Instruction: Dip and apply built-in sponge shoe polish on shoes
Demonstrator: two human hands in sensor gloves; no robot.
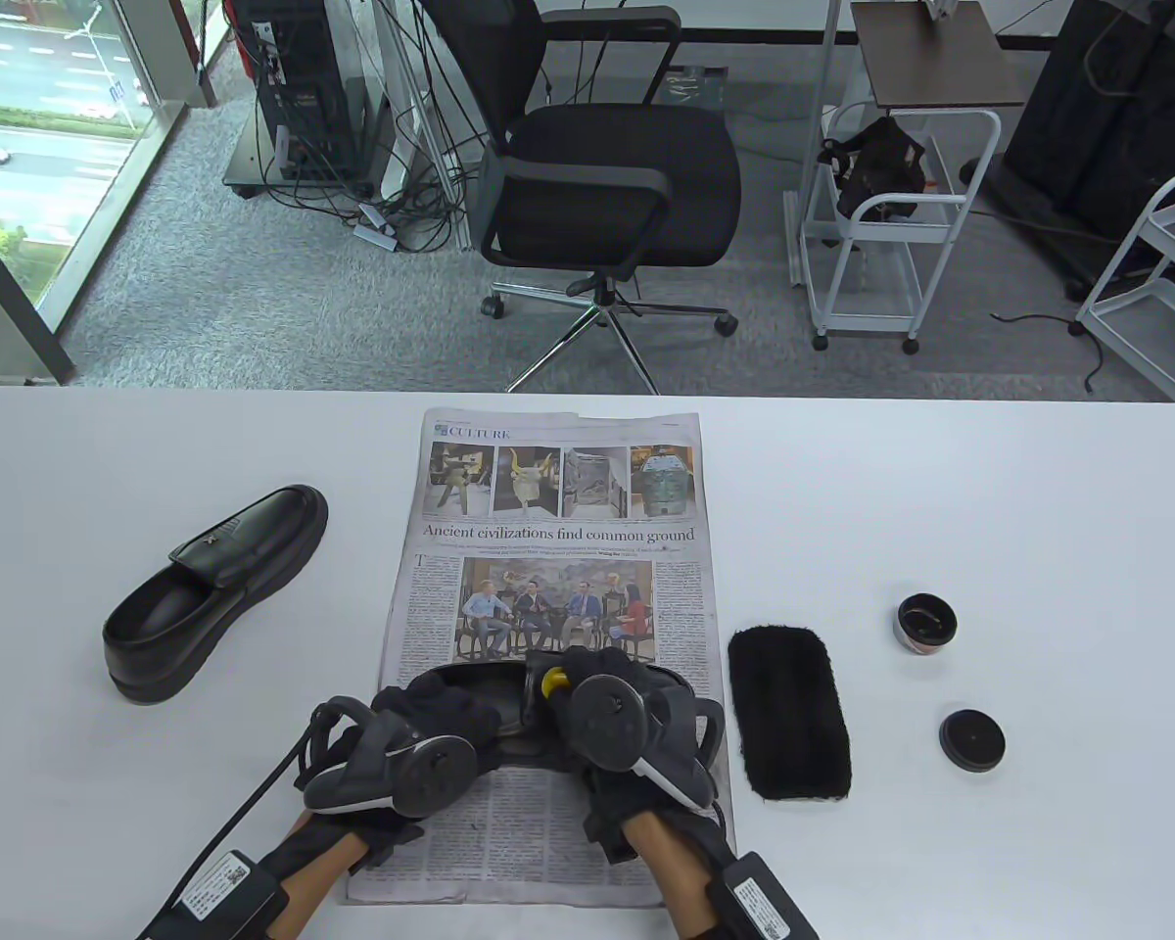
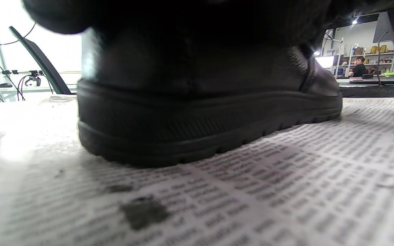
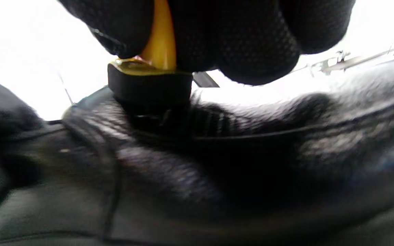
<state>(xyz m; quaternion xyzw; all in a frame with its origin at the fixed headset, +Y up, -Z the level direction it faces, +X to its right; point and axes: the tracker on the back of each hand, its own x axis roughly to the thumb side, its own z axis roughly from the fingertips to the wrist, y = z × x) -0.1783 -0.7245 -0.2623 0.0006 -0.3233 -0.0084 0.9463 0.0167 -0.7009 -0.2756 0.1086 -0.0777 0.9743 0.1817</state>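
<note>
Table view first: I see my left hand (image 1: pixel 421 725) wrapped over the heel end of a black shoe (image 1: pixel 494 690) that lies across the near part of a newspaper (image 1: pixel 558 548), while my right hand (image 1: pixel 612 700) pinches a yellow-handled sponge applicator (image 1: pixel 552 681) over the same shoe. A second black shoe (image 1: pixel 211 592) sits well apart on the white table (image 1: pixel 989 509), to the far left. Right of the newspaper lies a black brush (image 1: pixel 788 725), and further right the open polish tin (image 1: pixel 926 624) with its lid (image 1: pixel 971 739) nearer me. Left wrist view: I look along the paper at the shoe's heel (image 2: pixel 197 102) and ribbed sole resting flat on the print; the gloved fingers are a dark blur along the top, so their curl cannot be told here. Right wrist view: my fingertips (image 3: pixel 251 37) clamp the yellow handle, and the black sponge head (image 3: pixel 149 85) presses onto the shoe's upper (image 3: pixel 217 164).
</note>
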